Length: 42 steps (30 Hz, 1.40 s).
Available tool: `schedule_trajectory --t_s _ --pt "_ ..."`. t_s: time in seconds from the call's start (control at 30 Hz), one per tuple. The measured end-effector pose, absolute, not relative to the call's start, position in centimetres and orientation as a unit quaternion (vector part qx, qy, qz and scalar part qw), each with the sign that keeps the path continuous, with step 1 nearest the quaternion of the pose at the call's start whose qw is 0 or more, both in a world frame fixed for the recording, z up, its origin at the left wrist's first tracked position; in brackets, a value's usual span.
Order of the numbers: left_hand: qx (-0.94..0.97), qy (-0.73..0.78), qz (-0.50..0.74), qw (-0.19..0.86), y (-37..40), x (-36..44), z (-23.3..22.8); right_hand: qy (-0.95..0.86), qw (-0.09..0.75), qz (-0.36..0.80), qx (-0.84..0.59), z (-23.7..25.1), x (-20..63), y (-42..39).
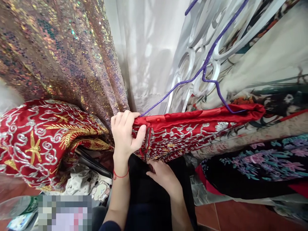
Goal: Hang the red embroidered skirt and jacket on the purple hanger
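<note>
A red satin garment (187, 134) with silver and gold embroidery hangs in front of me, its top edge stretched sideways. A purple wire hanger (211, 54) reaches down into its opening. My left hand (126, 134) is closed on the garment's upper left corner, by the end of the hanger, with the thumb on the outer side. Lower down, my right hand (165, 176) has its fingers curled against the embroidered front and grips the cloth there; its fingertips are partly hidden. A red string circles my left wrist.
Another red embroidered cloth (36, 144) bulges at the left, beside a black shoe-like item (93, 162). A sequined curtain (60, 57) and white metal scrollwork (187, 67) stand behind. Black floral fabric (262, 160) lies at the right, above red floor tiles (231, 215).
</note>
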<state>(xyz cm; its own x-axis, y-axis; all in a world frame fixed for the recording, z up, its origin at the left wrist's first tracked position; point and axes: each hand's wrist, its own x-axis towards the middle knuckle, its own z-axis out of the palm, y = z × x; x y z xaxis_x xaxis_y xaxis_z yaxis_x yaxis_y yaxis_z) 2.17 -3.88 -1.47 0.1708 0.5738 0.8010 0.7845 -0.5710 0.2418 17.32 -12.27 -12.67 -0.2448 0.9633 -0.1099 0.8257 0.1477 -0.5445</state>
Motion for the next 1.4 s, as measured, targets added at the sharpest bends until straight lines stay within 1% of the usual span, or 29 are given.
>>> schedule_trajectory --t_s 0.07,0.13,0.23,0.3,0.37,0.43,0.53,0.6,0.7,0.8,0.93,1.0,1.13,1.23,1.3,1.4 --pt "-0.745 -0.460 -0.469 0.115 -3.7 2.4 -1.3 -0.744 0.180 0.275 -0.582 -11.9 18.0 -12.5" --pt "-0.739 -0.465 -0.473 0.117 -3.6 2.5 -1.1 -0.720 0.287 0.290 -0.561 -10.3 18.1 -12.6" --pt "-0.752 -0.451 -0.466 0.118 -3.5 2.3 -0.9 -0.647 0.472 0.272 -0.534 -7.7 17.3 -12.4" --pt "-0.764 -0.440 -0.457 0.118 -3.6 2.0 -1.0 -0.597 0.556 0.269 -0.512 -6.4 16.3 -12.1" --pt "-0.771 -0.437 -0.448 0.115 -3.8 1.9 -1.0 -0.551 0.608 0.301 -0.486 -5.5 15.3 -11.4" --pt "-0.775 -0.442 -0.439 0.108 -4.0 1.8 -1.1 -0.497 0.642 0.368 -0.454 -5.0 14.2 -10.5" --pt "-0.776 -0.443 -0.437 0.097 -4.2 1.9 -1.2 -0.407 0.673 0.485 -0.384 -4.4 13.0 -9.1" --pt "-0.777 -0.437 -0.443 0.094 -4.2 1.8 -1.1 -0.352 0.688 0.542 -0.331 -4.1 12.7 -8.5" --pt "-0.781 -0.426 -0.448 0.091 -3.8 1.5 -1.0 -0.328 0.665 0.618 -0.260 -4.3 13.1 -8.4" --pt "-0.785 -0.414 -0.452 0.091 -3.1 1.1 -1.0 -0.361 0.620 0.648 -0.255 -5.6 14.1 -9.1" --pt "-0.784 -0.407 -0.460 0.090 -2.6 1.1 -1.0 -0.427 0.592 0.569 -0.380 -8.9 16.0 -10.5" --pt "-0.781 -0.412 -0.460 0.092 -2.7 1.4 -1.0 -0.448 0.561 0.529 -0.452 -10.5 17.0 -10.8" --pt "-0.775 -0.429 -0.452 0.106 -3.1 1.9 -1.2 -0.510 0.460 0.434 -0.583 -12.8 19.1 -10.5" --pt "-0.779 -0.420 -0.451 0.115 -3.3 1.9 -1.3 -0.534 0.351 0.351 -0.684 -13.6 20.2 -10.0" --pt "-0.781 -0.413 -0.452 0.120 -3.3 1.7 -1.3 -0.534 0.287 0.346 -0.716 -13.9 20.7 -9.7" --pt "-0.783 -0.414 -0.448 0.123 -3.4 1.5 -1.3 -0.524 0.245 0.355 -0.735 -14.5 21.2 -9.3"
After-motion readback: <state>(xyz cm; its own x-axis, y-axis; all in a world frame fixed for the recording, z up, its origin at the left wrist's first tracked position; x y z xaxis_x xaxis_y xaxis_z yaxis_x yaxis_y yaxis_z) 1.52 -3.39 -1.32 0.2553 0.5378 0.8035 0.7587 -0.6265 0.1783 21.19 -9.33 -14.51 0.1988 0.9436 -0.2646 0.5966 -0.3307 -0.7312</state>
